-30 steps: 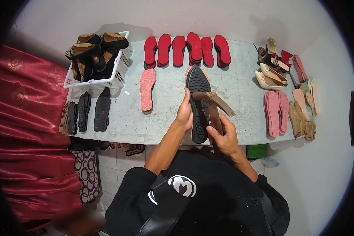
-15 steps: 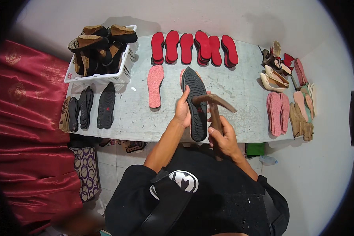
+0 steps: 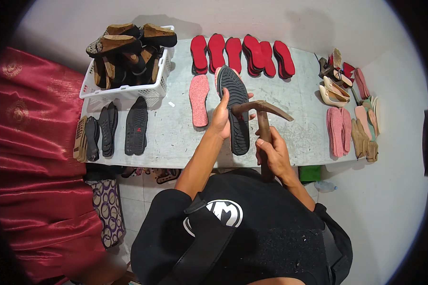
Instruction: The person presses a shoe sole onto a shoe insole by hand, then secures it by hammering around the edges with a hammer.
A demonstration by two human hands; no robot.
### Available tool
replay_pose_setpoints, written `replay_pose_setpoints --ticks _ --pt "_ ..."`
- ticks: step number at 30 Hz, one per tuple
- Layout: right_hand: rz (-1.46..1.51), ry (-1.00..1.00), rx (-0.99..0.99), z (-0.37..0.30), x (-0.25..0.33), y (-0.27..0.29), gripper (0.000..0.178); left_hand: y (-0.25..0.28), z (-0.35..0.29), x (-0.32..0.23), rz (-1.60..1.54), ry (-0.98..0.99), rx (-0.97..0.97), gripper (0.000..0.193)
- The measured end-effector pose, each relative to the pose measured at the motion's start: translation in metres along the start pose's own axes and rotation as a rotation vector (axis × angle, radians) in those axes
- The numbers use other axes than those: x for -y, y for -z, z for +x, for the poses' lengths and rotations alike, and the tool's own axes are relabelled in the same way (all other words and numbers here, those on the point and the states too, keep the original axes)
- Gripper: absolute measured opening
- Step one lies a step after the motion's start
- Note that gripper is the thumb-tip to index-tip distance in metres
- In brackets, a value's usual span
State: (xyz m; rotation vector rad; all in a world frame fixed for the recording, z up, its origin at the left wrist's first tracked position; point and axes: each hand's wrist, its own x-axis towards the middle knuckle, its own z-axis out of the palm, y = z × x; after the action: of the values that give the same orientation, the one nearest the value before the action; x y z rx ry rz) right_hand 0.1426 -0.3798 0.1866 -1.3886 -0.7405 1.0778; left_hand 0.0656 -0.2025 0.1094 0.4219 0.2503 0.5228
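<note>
My left hand (image 3: 220,116) is closed round a black ridged shoe sole (image 3: 234,88), its thumb lying on the tread. The sole is held tread up over the table, toe pointing away, and a pink layer peeks out along its edge. My right hand (image 3: 275,153) grips the wooden handle of a hammer (image 3: 263,128). The blunt end of its brown metal head meets or hovers just over the middle of the tread; I cannot tell which. The long curved end points right. Left of the sole lies a speckled pink insole (image 3: 199,100).
Stacks of red insoles (image 3: 233,53) line the table's far edge. A white basket (image 3: 164,83) heaped with wedge shoes stands at the left, with black soles (image 3: 137,126) before it. Pink insoles (image 3: 337,130) and cream shoes (image 3: 334,92) lie right. A red curtain (image 3: 38,156) hangs left.
The sole in my left hand has moved a little away from me, and the hammer has moved along with it. Its head still sits at the tread. The whole view has shifted slightly.
</note>
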Motion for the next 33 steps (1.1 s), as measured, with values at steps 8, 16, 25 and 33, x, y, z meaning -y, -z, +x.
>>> replay_pose_setpoints --ticks 8,16,25,33 --pt "-0.12 0.126 -0.091 -0.006 -0.01 -0.024 0.018 -0.013 -0.007 -0.028 0.111 -0.055 -0.047 0.07" --pt "-0.054 0.092 -0.184 -0.009 -0.026 -0.034 0.019 0.006 0.001 -0.022 0.079 -0.019 -0.166 0.065" --pt "-0.187 0.119 -0.172 -0.009 -0.033 -0.041 0.017 0.003 0.009 -0.032 0.106 -0.005 -0.071 0.066" --pt "-0.001 0.068 -0.246 -0.005 -0.03 -0.045 0.022 0.028 0.018 -0.031 0.119 -0.014 -0.168 0.063"
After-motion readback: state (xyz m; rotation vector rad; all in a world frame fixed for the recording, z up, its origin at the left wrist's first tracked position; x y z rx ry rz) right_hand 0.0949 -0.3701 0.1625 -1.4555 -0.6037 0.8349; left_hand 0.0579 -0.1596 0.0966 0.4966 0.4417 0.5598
